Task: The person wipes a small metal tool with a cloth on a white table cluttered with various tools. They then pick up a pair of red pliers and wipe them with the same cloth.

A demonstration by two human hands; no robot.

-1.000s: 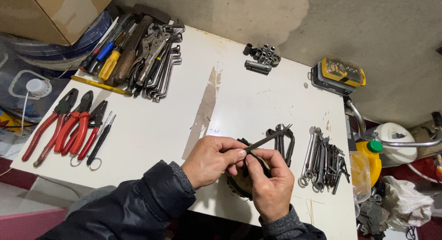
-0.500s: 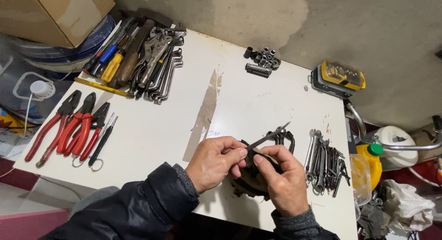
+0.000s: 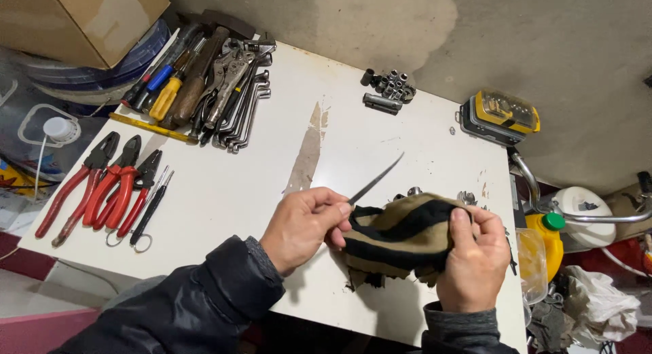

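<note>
I judge the thin metal tool (image 3: 375,181) light, stiff and slick, best gripped at its near end, where my left hand (image 3: 303,226) pinches it, tip pointing away over the white table (image 3: 224,191). The tan and black cloth (image 3: 401,238) looks soft and limp; my right hand (image 3: 475,262) clutches it bunched, just beside the left.

three red-handled pliers (image 3: 102,184), one cloth (image 3: 401,238), one yellow case (image 3: 501,116)
</note>
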